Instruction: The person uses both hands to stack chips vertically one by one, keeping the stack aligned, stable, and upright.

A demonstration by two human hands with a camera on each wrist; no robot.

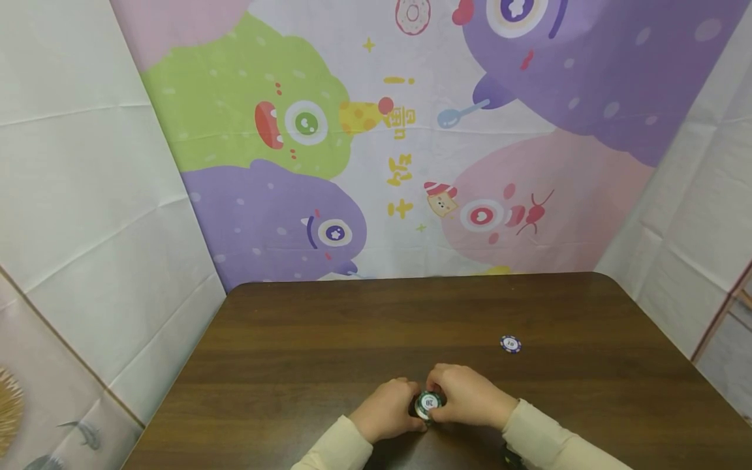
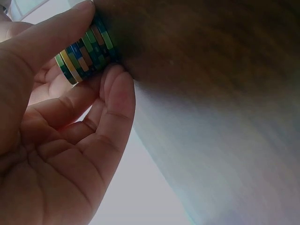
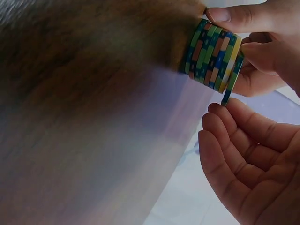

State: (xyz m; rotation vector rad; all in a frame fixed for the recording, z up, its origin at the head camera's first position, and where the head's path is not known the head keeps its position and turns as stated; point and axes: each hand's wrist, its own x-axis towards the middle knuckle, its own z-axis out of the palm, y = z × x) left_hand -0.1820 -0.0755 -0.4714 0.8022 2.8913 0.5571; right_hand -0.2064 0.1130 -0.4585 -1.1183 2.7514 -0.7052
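A stack of several poker chips [image 3: 206, 56] stands on the table, mostly green-edged, with a yellow-edged one near the top. My left hand [image 1: 388, 410] holds the stack from the left, thumb and fingertips on either side. From the right, my right hand [image 1: 470, 395] pinches the top chip [image 1: 428, 403], green and white and marked 20, between thumb and fingers. In the right wrist view this green chip [image 3: 231, 86] sticks out past the stack toward the right fingers. The fingers partly cover the stack in the left wrist view.
A blue and white chip [image 1: 510, 344] marked 10 lies alone on the brown wooden table [image 1: 329, 339], beyond the right hand. A cloth with cartoon monsters [image 1: 376, 150] hangs behind the table's far edge. Pale cloths hang at both sides.
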